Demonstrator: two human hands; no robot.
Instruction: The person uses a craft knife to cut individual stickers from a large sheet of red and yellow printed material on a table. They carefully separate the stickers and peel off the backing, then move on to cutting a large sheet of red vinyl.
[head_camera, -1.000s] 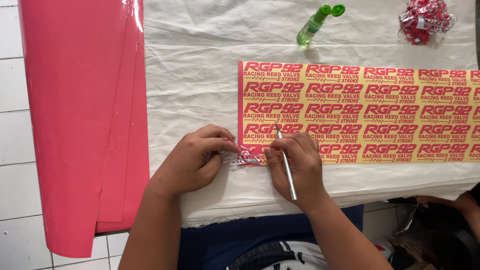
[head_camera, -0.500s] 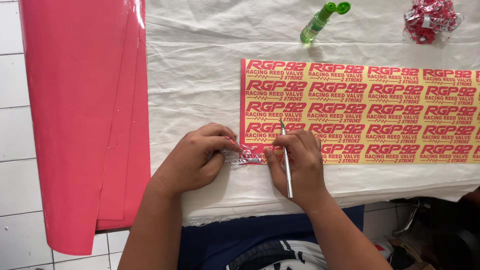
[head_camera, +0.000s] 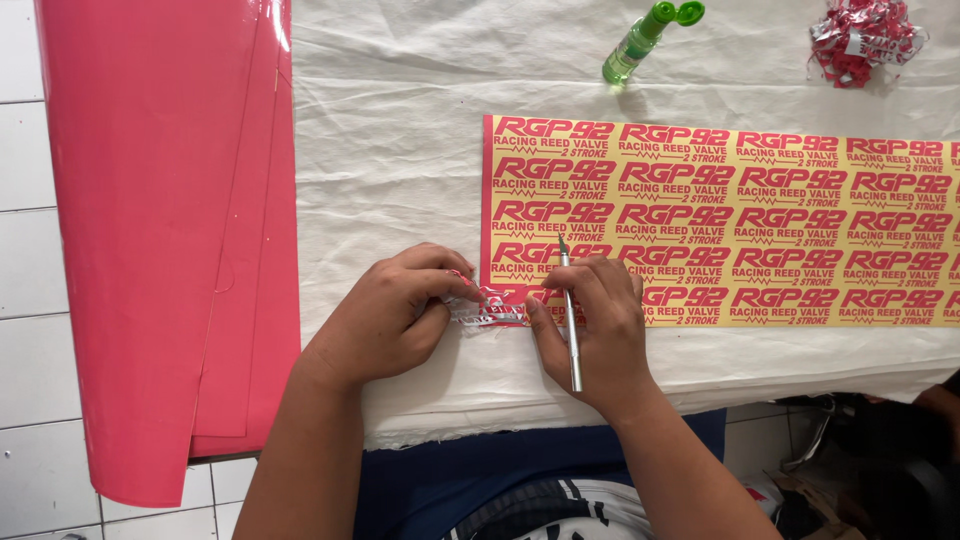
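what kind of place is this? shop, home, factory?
Probably a small sticker or vinyl-cutting workshop. A yellow sheet of repeated red decals lies on a cloth-covered table, red vinyl sheets beside it, peeled scraps piled up; the right hand holds a craft knife.

A long rectangular sticker sheet (head_camera: 760, 220), yellow with rows of identical red labels, is laid flat on the cloth-covered surface (head_camera: 400, 150). At its lower left corner, a peeled red-and-white strip (head_camera: 487, 309) is seen crumpled just beside the sheet's edge.
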